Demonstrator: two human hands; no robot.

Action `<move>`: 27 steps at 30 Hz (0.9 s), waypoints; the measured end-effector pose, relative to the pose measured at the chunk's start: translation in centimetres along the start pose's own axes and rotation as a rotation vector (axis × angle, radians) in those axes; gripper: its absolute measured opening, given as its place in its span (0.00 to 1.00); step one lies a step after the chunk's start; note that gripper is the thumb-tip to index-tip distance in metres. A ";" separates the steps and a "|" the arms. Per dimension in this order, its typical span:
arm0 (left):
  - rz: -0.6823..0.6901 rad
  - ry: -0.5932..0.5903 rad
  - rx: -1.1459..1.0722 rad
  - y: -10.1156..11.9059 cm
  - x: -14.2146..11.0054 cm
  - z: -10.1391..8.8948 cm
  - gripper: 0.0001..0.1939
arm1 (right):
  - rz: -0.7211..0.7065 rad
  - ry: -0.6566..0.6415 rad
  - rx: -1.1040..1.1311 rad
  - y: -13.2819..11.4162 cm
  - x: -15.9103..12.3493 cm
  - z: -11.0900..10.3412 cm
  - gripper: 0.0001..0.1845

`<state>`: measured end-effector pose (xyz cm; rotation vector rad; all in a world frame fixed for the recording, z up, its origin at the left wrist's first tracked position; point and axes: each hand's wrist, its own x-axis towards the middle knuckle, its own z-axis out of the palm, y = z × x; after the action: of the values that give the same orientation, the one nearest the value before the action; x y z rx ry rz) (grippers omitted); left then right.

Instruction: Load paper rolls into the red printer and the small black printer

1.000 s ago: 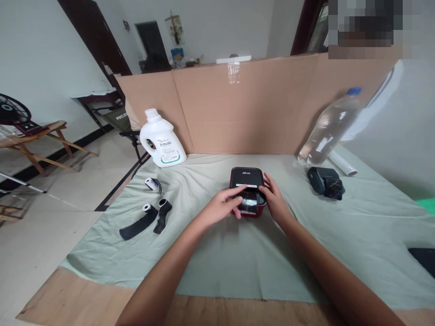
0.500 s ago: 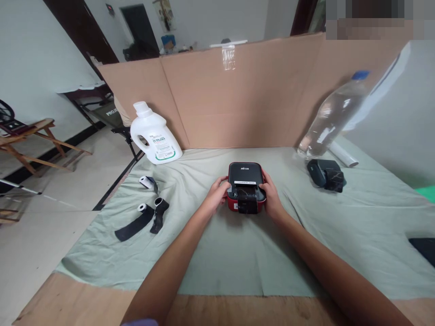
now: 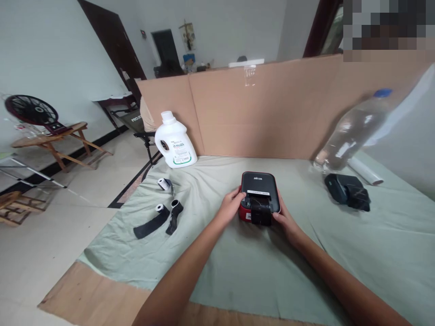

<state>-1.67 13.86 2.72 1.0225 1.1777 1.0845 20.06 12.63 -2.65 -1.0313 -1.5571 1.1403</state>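
Observation:
A black-topped, red-sided label printer [image 3: 259,183] is at the middle of the cloth, with a dark glossy strip [image 3: 261,212] hanging from its front slot. My left hand [image 3: 231,207] grips its left side, thumb at the top edge. My right hand [image 3: 286,222] is closed around its right side, thumb near the front corner; its other fingers are mostly hidden. I cannot tell whether the printer rests on the cloth or is slightly raised.
Several rolls, including a black strip roll [image 3: 152,222], lie left. A white jug [image 3: 176,144] and a large clear bottle [image 3: 353,131] stand by the cardboard panel [image 3: 254,122]. A second dark device [image 3: 346,191] and a white roll [image 3: 366,170] lie right, on the green cloth [image 3: 217,276].
The camera has turned left, so everything appears farther right. My right thumb has moved from the printer's top to its front right side. Both hands still hold it.

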 end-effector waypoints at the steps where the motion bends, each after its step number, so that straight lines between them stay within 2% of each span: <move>1: 0.013 0.009 -0.002 0.2 0.1 -0.4 0.22 | -0.002 -0.054 0.010 -0.3 0.1 0.2 0.55; 4: 0.046 0.035 0.003 0.9 0.4 -2.4 0.18 | -0.023 -0.164 0.008 -1.5 1.3 1.8 0.62; 8: 0.030 0.083 0.083 1.6 0.5 -5.4 0.17 | -0.075 -0.185 -0.011 -2.9 3.5 5.5 0.62; 11: 0.002 0.065 0.218 2.5 0.3 -8.2 0.20 | -0.080 -0.177 -0.003 -3.1 4.1 7.2 0.63; 12: 0.026 0.078 0.298 3.1 0.3 -9.6 0.21 | -0.073 -0.160 -0.006 -2.9 4.1 7.3 0.62; 14: 0.121 0.198 0.529 4.4 0.4 -13.5 0.23 | -0.057 -0.119 -0.028 -2.3 3.8 7.3 0.60; 16: 0.204 0.469 0.835 5.7 0.7 -18.5 0.19 | -0.045 -0.097 -0.066 -1.6 3.4 7.0 0.58; 17: 0.174 0.588 1.005 6.2 1.0 -21.1 0.21 | -0.046 -0.090 -0.086 -1.2 3.3 6.8 0.57; 18: 0.104 0.642 1.156 6.4 1.4 -23.5 0.26 | -0.052 -0.089 -0.104 -1.0 3.3 6.7 0.57; 19: 0.029 0.612 1.267 6.6 1.7 -25.6 0.30 | -0.060 -0.091 -0.118 -0.7 3.3 6.6 0.57; 20: -0.003 0.533 1.331 6.5 2.0 -27.3 0.31 | -0.068 -0.094 -0.128 -0.5 3.3 6.6 0.57; 23: -0.026 0.405 1.372 6.1 2.1 -30.0 0.24 | -0.081 -0.105 -0.147 -0.1 3.5 6.6 0.57; 25: -0.013 0.424 1.378 5.9 0.9 -30.7 0.21 | -0.094 -0.105 -0.170 0.0 3.6 6.5 0.56; 27: -0.020 0.501 1.403 5.8 -1.1 -31.4 0.22 | -0.111 -0.095 -0.202 0.0 3.6 6.5 0.56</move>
<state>-33.54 15.12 5.16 1.7879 2.4670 0.3493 12.98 14.79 -2.98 -1.0200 -1.8111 0.9831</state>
